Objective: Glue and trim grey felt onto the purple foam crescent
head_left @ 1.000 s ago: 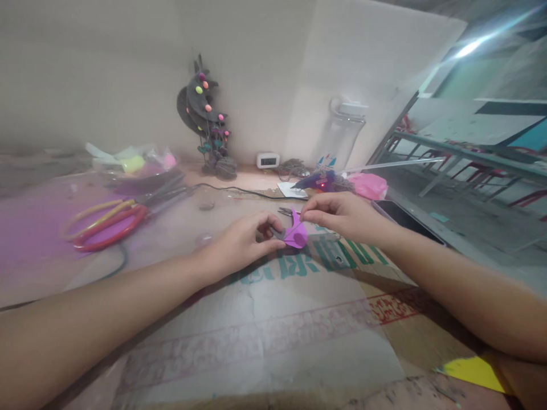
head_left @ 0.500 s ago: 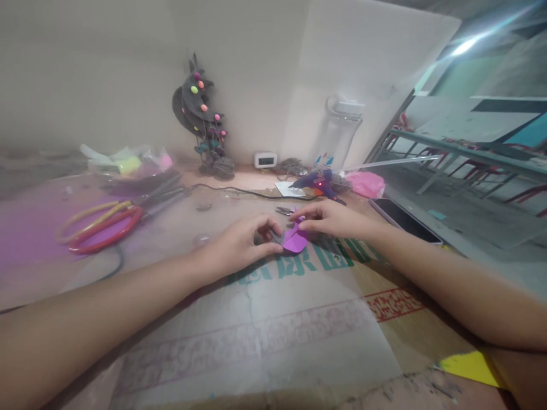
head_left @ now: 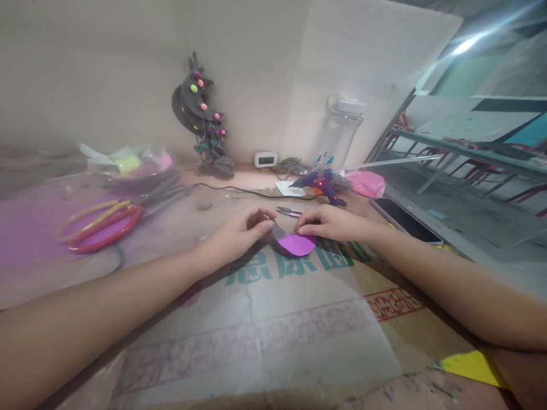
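A small rounded purple paper piece (head_left: 298,244) is held just above the table, its curved edge turned toward me. Along its left side runs a dark grey curved piece (head_left: 277,230); whether the two are joined I cannot tell. My left hand (head_left: 250,228) is closed, pinching the grey piece's upper left end between thumb and fingers. From the right, my right hand (head_left: 322,222) pinches the top edge of the purple paper. Small metal scissors or snips (head_left: 289,212) lie just behind the hands, partly hidden.
At the back stand a grey crescent decoration with coloured dots (head_left: 200,105), a small digital clock (head_left: 265,159) and a clear bottle (head_left: 339,134). A glue gun (head_left: 318,183) lies before the bottle, a phone (head_left: 405,220) to its right. Large red-and-yellow-handled scissors (head_left: 109,225) lie at left.
The purple paper has swung from upright to lying broader toward the right. My right hand has curled in and lowered slightly; my left hand has shifted a little left and up.
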Tool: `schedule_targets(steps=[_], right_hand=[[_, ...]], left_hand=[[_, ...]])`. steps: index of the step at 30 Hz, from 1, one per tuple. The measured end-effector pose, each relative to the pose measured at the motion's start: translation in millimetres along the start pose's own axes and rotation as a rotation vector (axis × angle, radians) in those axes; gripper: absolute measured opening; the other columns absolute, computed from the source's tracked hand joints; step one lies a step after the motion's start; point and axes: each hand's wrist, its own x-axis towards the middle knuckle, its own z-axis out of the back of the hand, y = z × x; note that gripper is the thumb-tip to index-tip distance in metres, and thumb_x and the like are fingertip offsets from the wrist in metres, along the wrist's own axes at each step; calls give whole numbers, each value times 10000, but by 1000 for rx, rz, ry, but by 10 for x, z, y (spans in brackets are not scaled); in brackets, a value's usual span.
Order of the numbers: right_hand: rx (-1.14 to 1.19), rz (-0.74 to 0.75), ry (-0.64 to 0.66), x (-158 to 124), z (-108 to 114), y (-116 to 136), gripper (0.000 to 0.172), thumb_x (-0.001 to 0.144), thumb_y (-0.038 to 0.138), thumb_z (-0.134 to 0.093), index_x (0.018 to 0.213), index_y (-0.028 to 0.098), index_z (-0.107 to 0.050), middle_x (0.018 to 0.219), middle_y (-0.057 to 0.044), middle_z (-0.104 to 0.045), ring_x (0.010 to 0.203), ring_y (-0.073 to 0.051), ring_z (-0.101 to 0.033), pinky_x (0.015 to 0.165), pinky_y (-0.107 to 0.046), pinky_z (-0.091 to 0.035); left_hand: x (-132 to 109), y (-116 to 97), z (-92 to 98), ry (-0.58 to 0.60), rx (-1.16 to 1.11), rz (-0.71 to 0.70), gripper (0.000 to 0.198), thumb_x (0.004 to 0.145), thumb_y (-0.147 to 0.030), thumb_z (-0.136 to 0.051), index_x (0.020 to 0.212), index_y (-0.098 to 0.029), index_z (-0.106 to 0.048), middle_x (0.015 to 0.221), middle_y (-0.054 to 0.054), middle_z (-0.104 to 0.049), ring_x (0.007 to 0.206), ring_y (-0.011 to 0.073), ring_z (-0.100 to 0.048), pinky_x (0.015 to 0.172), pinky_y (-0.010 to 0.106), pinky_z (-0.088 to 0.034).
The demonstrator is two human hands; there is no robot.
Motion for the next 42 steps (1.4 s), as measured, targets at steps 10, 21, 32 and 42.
schedule_targets(steps=[10,21,32,42], right_hand=[[42,-31,58,-13,1,6,253,826,415,-622,888,177,-680,808,-3,-675,725,-129,-595,674,-241,-444],[67,-64,-73,-17,31,34,250,801,416,-626,814,172,-673,744,3,-649,661,-120,-561,608,-239,-390],[85,-51,-75,-18,38,16,256,799,421,-615,820,173,-673,738,0,-640,638,-114,-532,599,-238,-378],[86,-57,-81,-25,39,27,225,801,392,-622,804,171,-663,721,8,-630,640,-109,-533,602,-233,-386]], left_hand=[[38,-4,66,-211,24,93,278,848,-418,-577,788,-159,-662,792,33,-677,722,162,-619,676,266,-466],[-5,-88,34,-25,242,54,360,899,-440,-445,758,-162,-625,740,12,-650,733,180,-571,653,259,-414],[-32,-119,17,-4,255,202,363,840,-511,-536,852,-175,-671,646,-10,-606,512,125,-456,483,237,-320],[27,-14,37,-260,-32,112,212,875,-326,-490,706,-198,-501,632,-28,-505,588,137,-465,556,251,-360]])
